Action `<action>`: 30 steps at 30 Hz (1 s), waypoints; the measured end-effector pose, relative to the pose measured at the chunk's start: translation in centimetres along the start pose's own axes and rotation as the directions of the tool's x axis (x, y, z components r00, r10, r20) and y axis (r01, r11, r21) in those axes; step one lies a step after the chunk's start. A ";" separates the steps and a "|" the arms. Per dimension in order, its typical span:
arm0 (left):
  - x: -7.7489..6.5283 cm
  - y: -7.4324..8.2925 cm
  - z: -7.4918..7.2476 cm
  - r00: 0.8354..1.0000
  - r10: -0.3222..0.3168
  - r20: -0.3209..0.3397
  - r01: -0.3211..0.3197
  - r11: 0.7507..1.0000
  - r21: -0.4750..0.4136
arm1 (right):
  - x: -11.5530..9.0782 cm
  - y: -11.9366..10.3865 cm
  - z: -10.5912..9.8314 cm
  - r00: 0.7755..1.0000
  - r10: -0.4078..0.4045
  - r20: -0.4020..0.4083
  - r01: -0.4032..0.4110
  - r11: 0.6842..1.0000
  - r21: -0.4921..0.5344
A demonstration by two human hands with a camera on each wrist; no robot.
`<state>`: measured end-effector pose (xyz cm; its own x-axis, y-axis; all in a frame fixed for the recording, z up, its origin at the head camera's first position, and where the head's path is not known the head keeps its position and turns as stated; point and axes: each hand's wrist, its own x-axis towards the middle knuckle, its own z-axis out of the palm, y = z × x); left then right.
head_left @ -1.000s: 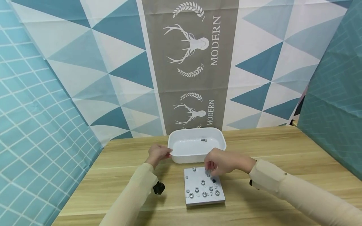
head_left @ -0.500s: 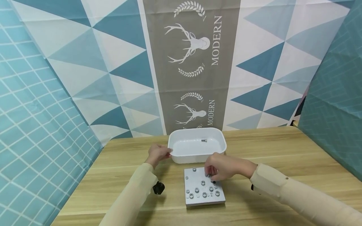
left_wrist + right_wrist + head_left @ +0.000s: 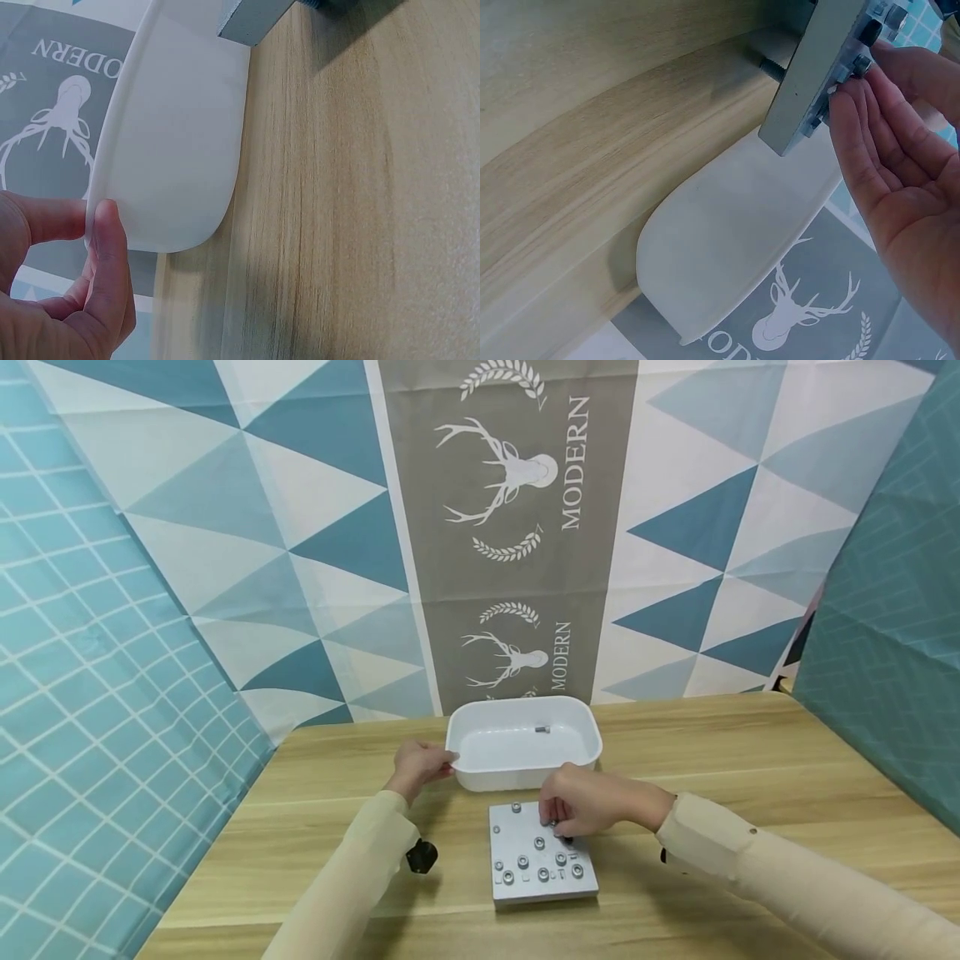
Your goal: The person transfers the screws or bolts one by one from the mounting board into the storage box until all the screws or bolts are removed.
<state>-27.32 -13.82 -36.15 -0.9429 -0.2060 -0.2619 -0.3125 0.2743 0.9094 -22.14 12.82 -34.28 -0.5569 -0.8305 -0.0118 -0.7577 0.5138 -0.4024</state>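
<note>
A silver metal plate studded with several socket head screws lies on the table in the head view. Over its far right part, my right hand pinches a small socket head screw with thumb and fingertips. Right beside the thumb is a black screw in the same plate. My left hand grips the near left corner of a white basin just behind the plate, thumb and fingers on either side of its rim in the left wrist view. One loose screw lies inside the basin.
The wooden table runs back to a patterned cloth wall, with blue cloth at both sides. A threaded end sticks out beneath the plate. A black wrist device hangs under the left sleeve.
My right hand stays over the same spot on the plate, with its fingers shifting slightly around the screw. The left hand keeps its grip on the basin, which has not moved.
</note>
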 end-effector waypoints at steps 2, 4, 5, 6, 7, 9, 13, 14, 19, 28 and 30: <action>0.0 0.0 0.0 1.000 0.003 0.001 -0.003 1.000 -0.003 | 0.1 0.1 0.1 1.000 0.010 -0.001 -0.010 1.000 0.003; -0.1 0.0 0.1 1.000 0.003 0.004 -0.003 1.000 -0.008 | 0.1 0.1 0.2 1.000 0.015 -0.003 -0.015 1.000 0.004; -0.1 -0.1 0.1 1.000 0.001 0.005 -0.001 1.000 -0.008 | 0.1 0.1 0.2 1.000 0.016 -0.005 -0.016 1.000 0.005; -0.1 -0.1 0.1 1.000 -0.001 0.005 0.001 1.000 -0.010 | 0.1 0.2 0.3 1.000 0.017 -0.007 -0.017 1.000 0.007; -0.1 -0.1 0.1 1.000 -0.003 0.005 0.003 1.000 -0.010 | 0.1 0.2 0.3 1.000 0.013 -0.010 -0.013 1.000 0.005; -0.1 -0.1 0.1 1.000 -0.006 0.005 0.006 1.000 -0.012 | 0.1 0.2 0.3 1.000 0.003 -0.017 -0.003 1.000 0.002; -0.1 -0.1 -0.1 1.000 -0.009 0.001 0.009 1.000 -0.009 | 0.2 0.2 0.5 1.000 -0.014 -0.028 0.014 1.000 0.000; -0.1 -0.1 -0.1 1.000 -0.009 0.001 0.009 1.000 -0.009 | 0.3 0.3 0.5 0.999 -0.016 -0.030 0.016 1.000 -0.001; -0.1 0.0 -0.1 1.000 -0.011 0.005 0.011 1.000 -0.012 | 0.3 0.4 0.7 0.999 -0.024 -0.042 0.024 1.000 -0.007; 0.0 0.0 -0.1 1.000 -0.013 0.009 0.013 1.000 -0.007 | 0.5 0.8 0.6 0.997 -0.051 -0.062 0.054 0.997 0.046; 0.0 0.0 -0.1 1.000 -0.013 0.012 0.014 1.000 -0.005 | 0.5 1.0 0.6 0.997 -0.049 -0.064 0.053 0.997 0.061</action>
<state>-27.31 -13.94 -36.15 -0.9399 -0.1984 -0.2779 -0.3246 0.2666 0.9075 -22.98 12.75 -35.25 -0.5398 -0.8392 0.0662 -0.7637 0.4552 -0.4577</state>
